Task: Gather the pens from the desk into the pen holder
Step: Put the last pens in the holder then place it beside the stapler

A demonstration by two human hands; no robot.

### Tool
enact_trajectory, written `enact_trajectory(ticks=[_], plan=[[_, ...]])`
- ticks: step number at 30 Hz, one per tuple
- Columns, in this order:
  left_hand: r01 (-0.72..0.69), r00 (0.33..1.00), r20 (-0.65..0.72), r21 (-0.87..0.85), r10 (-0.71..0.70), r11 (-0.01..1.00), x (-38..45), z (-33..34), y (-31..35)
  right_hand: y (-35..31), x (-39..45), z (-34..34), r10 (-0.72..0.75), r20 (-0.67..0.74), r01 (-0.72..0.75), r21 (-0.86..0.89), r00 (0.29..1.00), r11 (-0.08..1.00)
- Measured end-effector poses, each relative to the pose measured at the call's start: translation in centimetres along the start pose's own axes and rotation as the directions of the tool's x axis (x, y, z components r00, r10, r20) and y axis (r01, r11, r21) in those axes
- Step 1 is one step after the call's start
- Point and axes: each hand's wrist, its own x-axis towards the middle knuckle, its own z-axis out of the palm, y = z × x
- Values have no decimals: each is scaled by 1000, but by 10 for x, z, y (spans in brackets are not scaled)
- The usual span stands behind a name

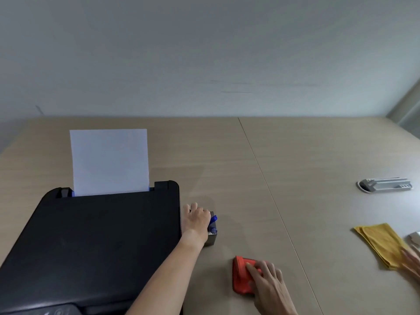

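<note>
A small dark grey pen holder (212, 239) stands on the desk just right of the printer. Two blue pens (213, 223) stick out of its top, leaning to the right. My left hand (195, 220) reaches across the printer's corner and covers the holder's left side and top. Its fingers are curled down onto the pens, and the grip itself is hidden under the hand. My right hand (268, 285) lies near the front edge, fingers laid over a red stapler-like tool (241, 277). I see no loose pens on the desk.
A black printer (91, 242) with an upright white sheet (109, 161) fills the left side. A grey cable socket (386, 184) sits at the far right. A folded yellow cloth (379, 242) lies at the right edge, with another person's hand (411, 261) on it.
</note>
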Motion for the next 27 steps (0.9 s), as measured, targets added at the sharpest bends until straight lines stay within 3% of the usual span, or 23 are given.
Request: enact_trajectory(ticks=[4,9,17,27], plan=[[-42,999,-21,-27,42,999,13,-5,11,1,44,-10,117,152,-112,-45,981,993],[-73,996,-58,-45,71,996,28,-13,22,0,90,-14,183,136,-185,-3,974,983],[-129,990,-77,-112,120,985,47,-26,48,34,122,-29,197,189,-189,-59,962,980],[-92,994,-78,-155,81,984,82,-44,38,42,175,-31,160,165,-151,-65,973,986]])
